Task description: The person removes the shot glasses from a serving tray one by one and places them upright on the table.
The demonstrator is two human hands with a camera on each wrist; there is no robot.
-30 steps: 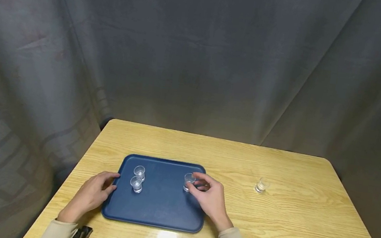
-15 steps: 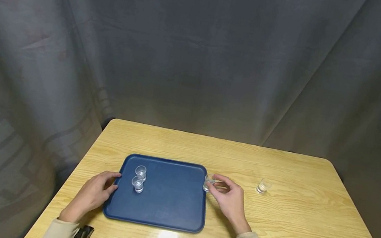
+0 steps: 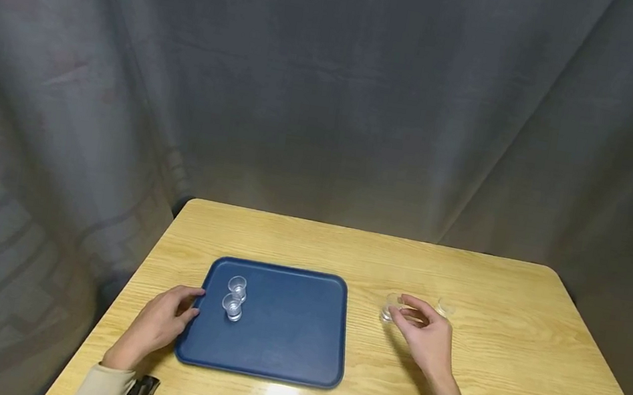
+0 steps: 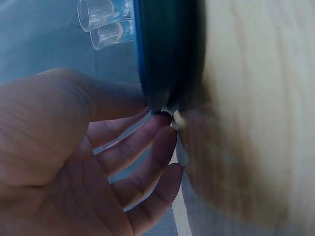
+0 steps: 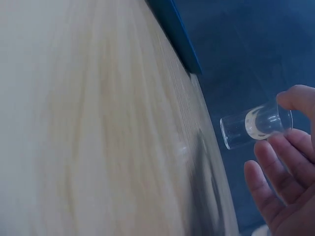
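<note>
Right of the blue plastic tray (image 3: 271, 346), above the bare wood of the light wooden desk (image 3: 508, 386), the right hand (image 3: 424, 337) pinches a small clear shot glass (image 3: 389, 307) between thumb and fingertips, the other fingers loosely curled. The glass stands roughly upright at the far left tip of those fingers (whether its base touches the desk cannot be told). A second small clear glass (image 3: 445, 307) stands on the desk just beyond the hand's right side, apart from the held one. Two more clear glasses (image 3: 234, 297) stand close together near the tray's left edge. The left hand (image 3: 159, 324) rests with relaxed fingers against that left rim, holding nothing. The right hand is the nearer to both glasses off the tray.
</note>
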